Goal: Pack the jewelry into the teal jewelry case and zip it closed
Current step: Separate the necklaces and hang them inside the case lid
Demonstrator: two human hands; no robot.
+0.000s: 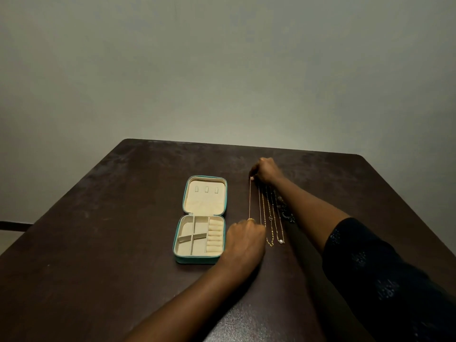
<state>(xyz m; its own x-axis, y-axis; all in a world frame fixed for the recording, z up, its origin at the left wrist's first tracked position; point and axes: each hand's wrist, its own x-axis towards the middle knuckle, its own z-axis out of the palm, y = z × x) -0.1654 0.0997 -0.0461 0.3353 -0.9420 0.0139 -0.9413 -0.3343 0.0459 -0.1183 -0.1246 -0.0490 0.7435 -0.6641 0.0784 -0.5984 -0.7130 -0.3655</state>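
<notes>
On the table (98, 243): a teal jewelry case (195, 260) lies open and flat, just left of a row of necklaces; the top is dark brown, with a plain wall (222, 70) behind it.
case lid (206, 204): folded back away from the person, lined in cream, with three small tabs (206, 189) in a row near its far edge.
case base (185, 232): the half nearer the person, cream inside, split by dividers (192, 237) into compartments, with a column of ring rolls (215, 236) along its right side.
thin gold chain (250, 198): leftmost of the row, drawn in a straight line between the two hands, beside the case but apart from it; a small gold pendant (251, 219) sits at its near end.
right hand (266, 169): at the far end of the row, fingertips pinching the top of the thin gold chain, the other fingers curled; its forearm crosses over the right part of the row.
left hand (245, 236): at the near end, back towards the camera, fingers curled on the chain's lower end, the pendant showing just above the knuckles.
other necklaces (271, 218): several fine chains lying side by side on the table, right of the held one; one ends in a pearl (280, 241).
dark pieces (283, 209): right of the chains, partly hidden by the right forearm, too dim to tell what they are.
sleeve (382, 267): dark, on the right upper arm.
</notes>
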